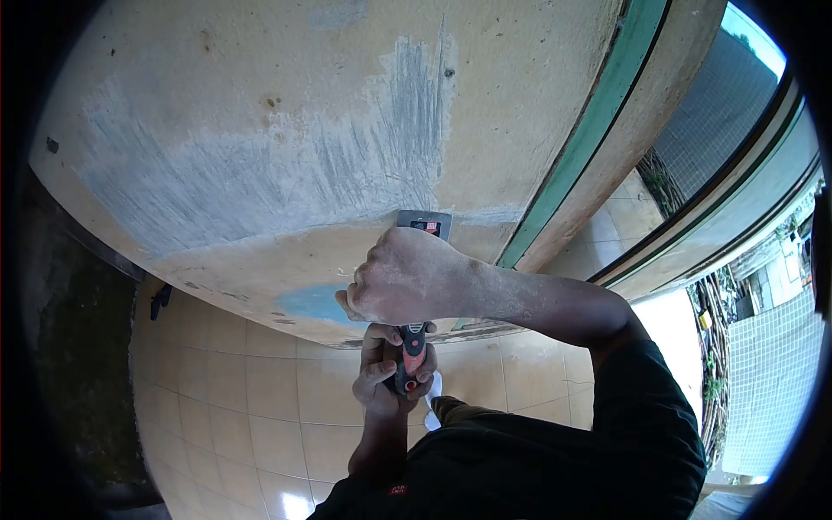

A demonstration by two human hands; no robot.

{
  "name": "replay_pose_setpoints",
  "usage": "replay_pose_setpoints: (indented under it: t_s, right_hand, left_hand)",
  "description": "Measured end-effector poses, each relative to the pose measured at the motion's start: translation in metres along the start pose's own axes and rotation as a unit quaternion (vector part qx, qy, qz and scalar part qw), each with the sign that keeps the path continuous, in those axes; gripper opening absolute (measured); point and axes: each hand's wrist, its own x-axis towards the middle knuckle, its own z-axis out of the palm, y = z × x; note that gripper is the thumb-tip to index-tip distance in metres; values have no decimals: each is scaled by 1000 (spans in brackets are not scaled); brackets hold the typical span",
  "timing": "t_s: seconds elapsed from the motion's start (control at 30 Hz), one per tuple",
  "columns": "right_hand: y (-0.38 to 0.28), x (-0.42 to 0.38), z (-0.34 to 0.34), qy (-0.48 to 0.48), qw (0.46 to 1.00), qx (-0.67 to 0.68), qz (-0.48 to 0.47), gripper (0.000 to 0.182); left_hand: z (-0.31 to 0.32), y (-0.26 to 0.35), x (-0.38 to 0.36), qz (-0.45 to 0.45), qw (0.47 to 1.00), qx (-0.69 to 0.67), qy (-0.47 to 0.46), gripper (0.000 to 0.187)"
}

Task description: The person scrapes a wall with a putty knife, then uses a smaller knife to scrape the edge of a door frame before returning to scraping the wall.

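A scraper [412, 357] with a black and red handle is held upright against the wall [286, 104]. Its broad metal blade [406, 219], with a red label, lies at the lower border of a scraped grey patch [260, 178]. My right hand [407, 276], dusted with pale powder, is closed around the upper part of the tool and hides its middle. Lower down, my left hand [381, 373] wraps its fingers around the end of the handle.
A green door frame [585, 139] runs along the wall's right side, beside an opening to the outdoors. Tiled floor [269, 390] lies below, with my foot [435, 386] on it. A light blue patch [312, 302] marks the lower wall. Mesh fencing [767, 390] stands outside.
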Motion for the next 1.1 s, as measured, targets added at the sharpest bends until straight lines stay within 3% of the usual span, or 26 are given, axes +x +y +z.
replay_pose_setpoints:
  t_s: [0.1, 0.17, 0.23, 0.3, 0.37, 0.43, 0.47, 0.5, 0.53, 0.57, 0.6, 0.83, 0.9, 1.03, 1.1]
  right_hand:
    - [0, -2, 3, 12, 1000, 18, -14, 17]
    - [1, -4, 14, 37, 999, 19, -13, 17]
    - [3, -4, 14, 65, 998, 20, -9, 17]
    - [3, -5, 12, -13, 1000, 22, -17, 12]
    - [4, -8, 13, -9, 999, 25, -25, 12]
    - [3, -10, 16, -5, 999, 28, -32, 13]
    - [4, -11, 19, 66, 997, 22, -39, 14]
    - [4, -11, 21, 137, 989, 15, -47, 21]
    - [3, -10, 21, 137, 989, 16, -47, 21]
    - [3, -9, 21, 136, 990, 9, -36, 22]
    - [3, -8, 21, 135, 991, 3, -25, 23]
    - [2, -18, 31, 181, 981, 35, -57, 23]
    - [9, -17, 32, 110, 993, 11, -31, 27]
    - [4, -12, 28, 40, 999, -34, -1, 31]
    - [-1, -13, 29, 219, 973, 65, -15, 32]
  left_hand:
    - [-1, -12, -4, 26, 1000, -4, 14, 39]
    - [-5, -17, -4, 43, 996, 19, 81, 56]
    - [-12, -16, -1, 48, 995, 53, 76, 57]
    - [-22, -17, -1, 44, 992, 5, 114, 55]
    - [-22, -20, -1, 46, 992, 7, 120, 57]
    - [-16, -23, 0, 39, 997, 16, 57, 46]
    - [-16, -22, 0, 37, 998, 16, 58, 46]
    - [-16, -21, 1, 33, 998, 47, 2, 32]
    - [-16, -19, 2, 30, 995, 78, -52, 20]
    - [-18, -14, 4, 30, 995, 78, -51, 20]
    - [-21, -8, 6, 30, 995, 79, -57, 9]
    - [-28, -12, -1, -1, 995, 92, -24, 22]
    - [-33, -15, 4, -30, 999, 13, -4, 24]
    - [-48, -24, 21, 0, 997, -39, -63, 18]
    - [-39, -27, 17, 49, 997, -14, -49, 14]
